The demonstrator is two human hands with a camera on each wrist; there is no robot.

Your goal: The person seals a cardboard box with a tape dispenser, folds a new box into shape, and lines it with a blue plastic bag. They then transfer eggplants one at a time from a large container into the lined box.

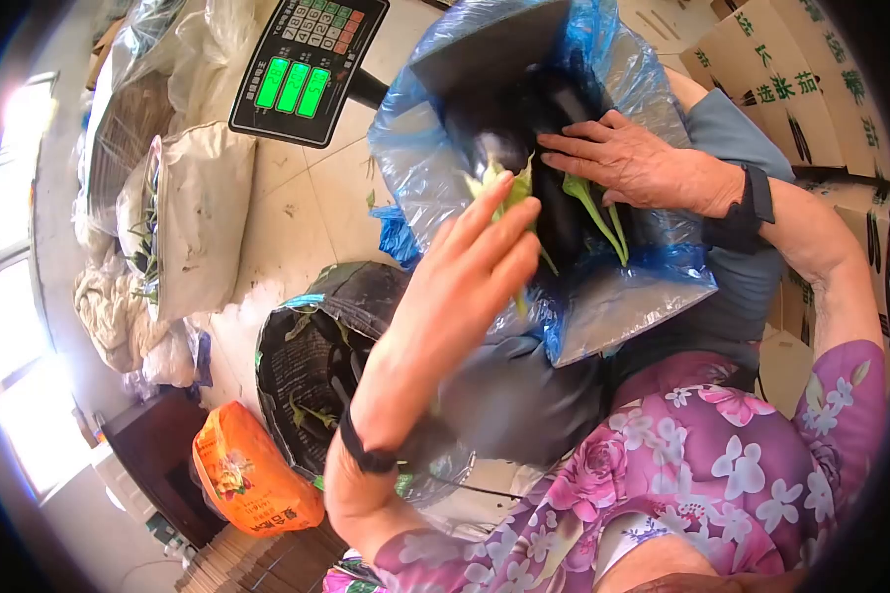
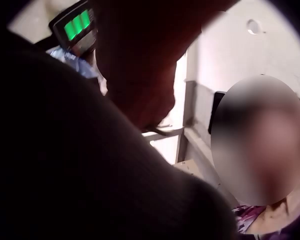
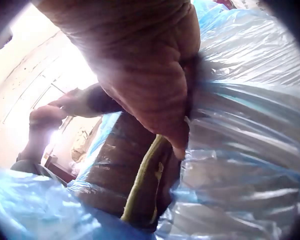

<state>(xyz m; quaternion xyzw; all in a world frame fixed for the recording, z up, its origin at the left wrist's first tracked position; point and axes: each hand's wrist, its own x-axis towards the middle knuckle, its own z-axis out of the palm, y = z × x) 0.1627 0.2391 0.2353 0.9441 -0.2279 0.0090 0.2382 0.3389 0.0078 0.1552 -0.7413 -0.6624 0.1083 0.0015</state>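
My left hand (image 1: 465, 267) grips a dark purple eggplant (image 1: 496, 146) near its green cap, above a box lined with a blue plastic bag (image 1: 405, 128). In the right wrist view this eggplant (image 3: 102, 100) is lifted at the left, held sideways. My right hand (image 1: 643, 163) rests on eggplants (image 1: 564, 99) inside the lined box, its fingers extended across them. Long green stems (image 1: 588, 203) stick out below that palm; one stem (image 3: 142, 177) shows close under the thumb in the right wrist view. The left wrist view is mostly dark, with the hand (image 2: 140, 70) in shadow.
A scale display (image 1: 302, 79) with green lit digits stands beyond the box. To the left are a black bag (image 1: 277, 366) holding more eggplants, an orange bag (image 1: 252, 474) and a pale sack (image 1: 203, 217). Printed cardboard boxes (image 1: 781, 89) stand at the right.
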